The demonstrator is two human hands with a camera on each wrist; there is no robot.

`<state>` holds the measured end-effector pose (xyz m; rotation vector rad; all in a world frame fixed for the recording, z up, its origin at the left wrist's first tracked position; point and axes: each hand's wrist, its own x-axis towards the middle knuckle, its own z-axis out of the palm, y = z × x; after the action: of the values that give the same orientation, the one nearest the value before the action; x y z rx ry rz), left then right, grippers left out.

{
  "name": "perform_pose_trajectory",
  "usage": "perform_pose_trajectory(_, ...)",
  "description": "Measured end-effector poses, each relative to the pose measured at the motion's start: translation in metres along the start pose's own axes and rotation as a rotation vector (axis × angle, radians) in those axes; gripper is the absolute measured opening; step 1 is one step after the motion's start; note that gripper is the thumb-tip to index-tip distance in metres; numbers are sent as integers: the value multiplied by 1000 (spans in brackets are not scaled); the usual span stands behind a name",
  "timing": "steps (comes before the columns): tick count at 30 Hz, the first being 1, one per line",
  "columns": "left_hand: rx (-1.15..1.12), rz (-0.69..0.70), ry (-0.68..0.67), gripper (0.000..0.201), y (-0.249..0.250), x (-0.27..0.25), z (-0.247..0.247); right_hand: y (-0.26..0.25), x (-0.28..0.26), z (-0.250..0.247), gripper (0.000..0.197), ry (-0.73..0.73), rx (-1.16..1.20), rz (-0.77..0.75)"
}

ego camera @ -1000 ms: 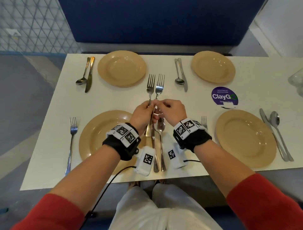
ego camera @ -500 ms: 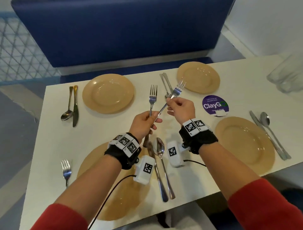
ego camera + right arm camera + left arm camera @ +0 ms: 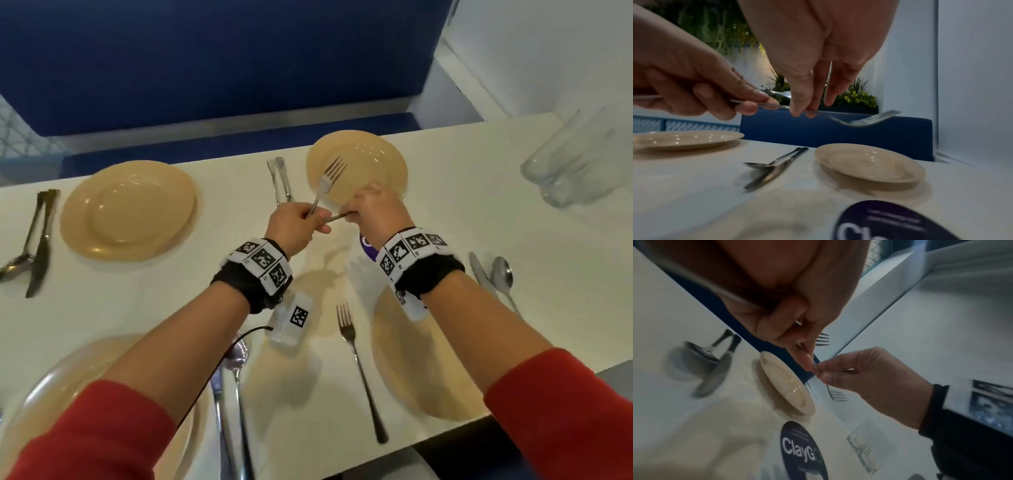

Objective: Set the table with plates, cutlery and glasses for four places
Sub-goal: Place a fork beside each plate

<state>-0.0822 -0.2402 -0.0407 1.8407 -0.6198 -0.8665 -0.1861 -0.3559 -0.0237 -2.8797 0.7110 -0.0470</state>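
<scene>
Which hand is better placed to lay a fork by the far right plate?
Right, probably: the right hand pinches a fork at that plate's near rim; the left hand, gripping the other fork, is further left.

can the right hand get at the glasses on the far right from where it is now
Probably yes, but not yet: the right hand pinches a fork above the table. The glasses stand to its right with only bare table between, so the way looks free.
</scene>
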Motion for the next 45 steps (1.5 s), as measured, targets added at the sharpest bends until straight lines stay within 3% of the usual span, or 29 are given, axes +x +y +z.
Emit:
perform_pose_trajectory(6,-143,-92,203,34,37,31,62,92,18,-19,25,-192,-52,61)
perform_pose_trajectory(8,-239,-149,262,37,40,40,71,119,24,-21,25,-145,5,172)
perform_pose_trajectory(12,-248,-179,278,35,42,50,81,166,43,-14,22,-21,239,557)
perform_pose_trajectory(17,-291,-251,268,31,43,60,88,206,67,6,19,-50,369,778)
perform_pose_trajectory(19,-288,-260,262,29,44,60,91,215,77,12,17,-60,380,800)
perform_pose_trajectory(24,-294,-264,257,27,44,63,101,227,97,29,34,-27,378,833)
perform_pose_trajectory(28,-316,-284,246,26,44,66,111,231,104,33,16,-67,386,780)
perform_pose_trajectory(33,-313,-290,248,26,44,71,119,237,97,37,16,-79,425,685)
perform_pose_trajectory(45,-351,-324,281,26,45,78,120,236,112,38,26,-71,438,620)
